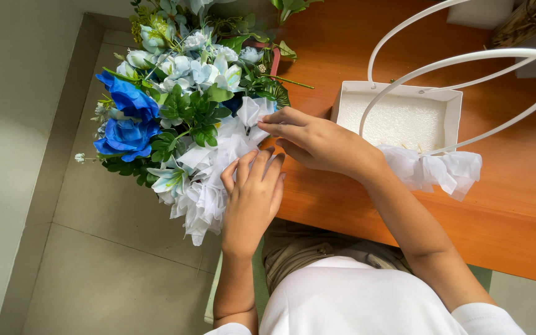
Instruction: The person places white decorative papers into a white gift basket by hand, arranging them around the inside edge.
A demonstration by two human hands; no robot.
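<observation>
Head view, from the left: a bouquet of blue and pale artificial flowers (169, 105) overhangs the table edge above grey floor tiles (94, 260). Left hand (252, 198) presses flat, fingers loose, on its white fabric wrap (209, 180); right hand (317, 142) pinches a fold. Arranging the wrap seems underway; tidying calls for gentle tugs. Farther right, a white handled basket (398, 118) sits on the orange wooden table (516, 211).
</observation>
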